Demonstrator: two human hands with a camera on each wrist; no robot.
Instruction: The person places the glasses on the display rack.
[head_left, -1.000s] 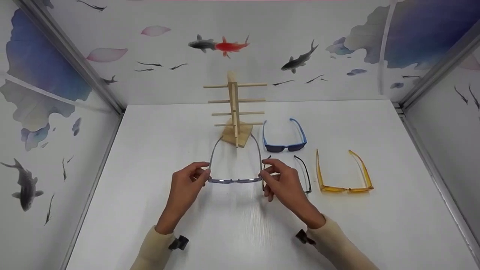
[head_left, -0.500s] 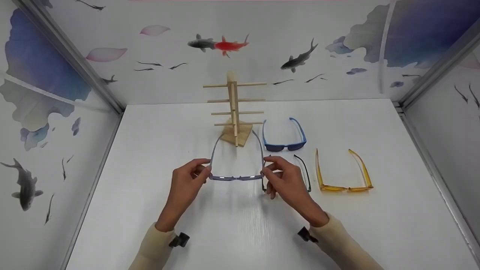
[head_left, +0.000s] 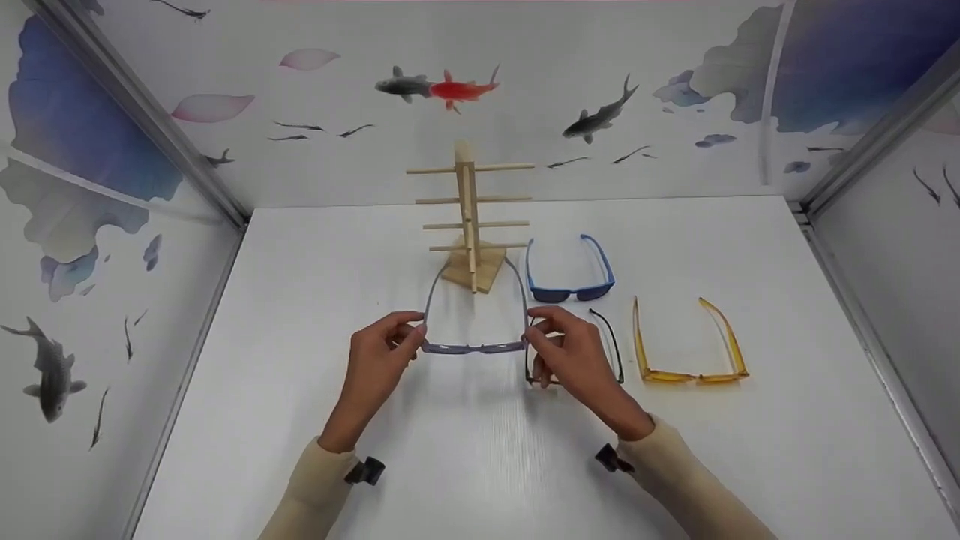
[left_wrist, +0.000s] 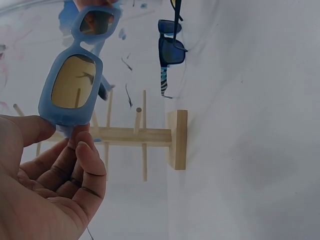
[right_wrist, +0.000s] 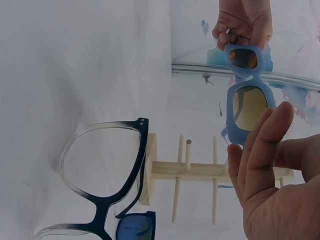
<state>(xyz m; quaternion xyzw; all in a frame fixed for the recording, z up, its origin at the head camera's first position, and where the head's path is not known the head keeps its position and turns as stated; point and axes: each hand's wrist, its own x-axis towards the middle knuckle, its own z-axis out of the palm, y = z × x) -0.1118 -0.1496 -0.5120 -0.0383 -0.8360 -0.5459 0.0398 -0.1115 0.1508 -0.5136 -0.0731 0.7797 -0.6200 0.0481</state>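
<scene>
Both hands hold a pair of sunglasses with a pale blue frame [head_left: 448, 349] and tinted lenses above the white table, temples pointing away from me. My left hand [head_left: 375, 364] pinches one hinge corner between thumb and fingers; the left wrist view shows that grip on the blue rim [left_wrist: 70, 116]. At the opposite corner, my right hand [head_left: 576, 364] pinches the frame, its fingers partly covering it in the right wrist view. Just beyond the temple tips stands a wooden glasses rack [head_left: 466, 202] with several crossbars and a flat base [head_left: 489, 268].
Blue sunglasses [head_left: 571, 292] lie right of the rack. Dark-framed clear glasses [head_left: 618, 352] lie partly hidden under my right hand. Yellow glasses [head_left: 694, 379] are farther right. Printed walls [head_left: 525, 45] enclose the table [head_left: 315, 262] at the back and sides.
Both hands have carried the pale blue sunglasses slightly forward, toward the rack, and a touch to the right. The rack and the other glasses have stayed put.
</scene>
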